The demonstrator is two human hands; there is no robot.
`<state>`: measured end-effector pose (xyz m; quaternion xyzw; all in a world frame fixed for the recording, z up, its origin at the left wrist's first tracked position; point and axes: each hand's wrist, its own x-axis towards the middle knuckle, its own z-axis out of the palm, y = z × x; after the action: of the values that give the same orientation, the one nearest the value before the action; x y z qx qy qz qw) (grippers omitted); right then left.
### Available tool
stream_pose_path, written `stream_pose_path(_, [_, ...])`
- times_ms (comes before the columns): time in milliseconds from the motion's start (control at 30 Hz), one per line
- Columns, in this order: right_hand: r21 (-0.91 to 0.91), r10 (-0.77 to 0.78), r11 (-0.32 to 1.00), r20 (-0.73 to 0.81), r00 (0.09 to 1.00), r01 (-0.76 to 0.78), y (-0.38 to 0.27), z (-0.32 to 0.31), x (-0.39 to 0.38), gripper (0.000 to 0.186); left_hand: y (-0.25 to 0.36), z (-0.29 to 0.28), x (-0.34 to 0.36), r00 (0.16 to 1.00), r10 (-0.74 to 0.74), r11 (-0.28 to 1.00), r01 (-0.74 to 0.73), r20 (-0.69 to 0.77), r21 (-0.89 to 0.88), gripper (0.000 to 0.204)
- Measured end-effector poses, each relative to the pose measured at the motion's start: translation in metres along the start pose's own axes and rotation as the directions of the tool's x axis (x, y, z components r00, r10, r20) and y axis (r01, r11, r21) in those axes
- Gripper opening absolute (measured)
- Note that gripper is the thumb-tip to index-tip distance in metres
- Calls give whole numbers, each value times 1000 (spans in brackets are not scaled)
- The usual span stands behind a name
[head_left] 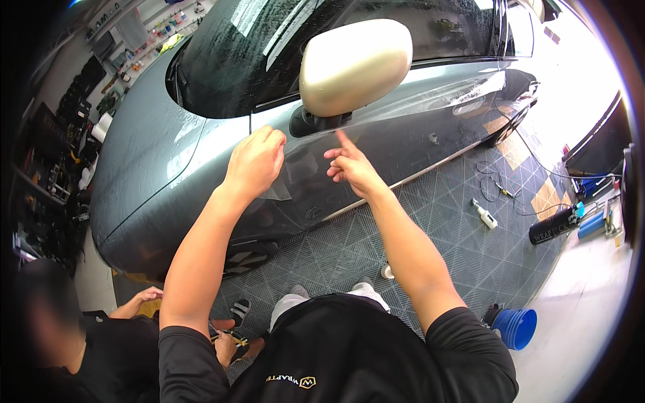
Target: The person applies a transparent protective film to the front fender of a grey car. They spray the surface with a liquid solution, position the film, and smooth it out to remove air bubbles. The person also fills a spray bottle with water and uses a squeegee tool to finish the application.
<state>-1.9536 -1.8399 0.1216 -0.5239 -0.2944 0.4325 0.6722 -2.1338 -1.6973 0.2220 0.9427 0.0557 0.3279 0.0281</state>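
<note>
A dark grey car point(188, 154) stands before me, wet with droplets. Clear film point(430, 101) lies along the upper part of its door, with wrinkles and a loose-looking edge running toward the front. My left hand point(253, 161) is closed in a pinch at the front end of this film, ahead of the mirror; the fingertips are partly hidden. Just below the mirror's base, my right hand point(353, 169) points its index finger up against the film edge, other fingers loosely curled and apart. The pale gold side mirror point(356, 67) juts out above both hands.
A co-worker point(114, 356) crouches at the lower left, one hand point(149, 294) near the car's front. On the tiled floor point(430, 208) lie a white spray bottle point(485, 216) and a cable point(494, 180). A black cylinder point(552, 225) and a blue bucket point(519, 329) are at right.
</note>
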Motion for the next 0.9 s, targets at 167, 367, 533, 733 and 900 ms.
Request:
stream_pose_path(167, [-94, -164, 980, 91, 982, 173, -63, 13, -21, 86, -3, 1, -1, 1000, -13, 1000, 13, -7, 11, 8])
stream_pose_path(367, [-153, -269, 946, 114, 956, 284, -104, 14, -21, 81, -13, 2, 10, 998, -56, 998, 56, -13, 30, 6])
stream_pose_path(533, [-75, -99, 991, 172, 980, 113, -32, 4, -36, 73, -23, -2, 8, 992, -119, 993, 118, 37, 32, 6])
stream_pose_path(733, [-643, -55, 764, -147, 988, -53, 55, 3, 7, 72, -42, -5, 32, 991, -40, 999, 42, 131, -6, 4])
stream_pose_path(900, [-875, -303, 480, -236, 923, -66, 57, 14, 45, 69, -50, -15, 37, 966, 43, 999, -34, 254, -41, 6])
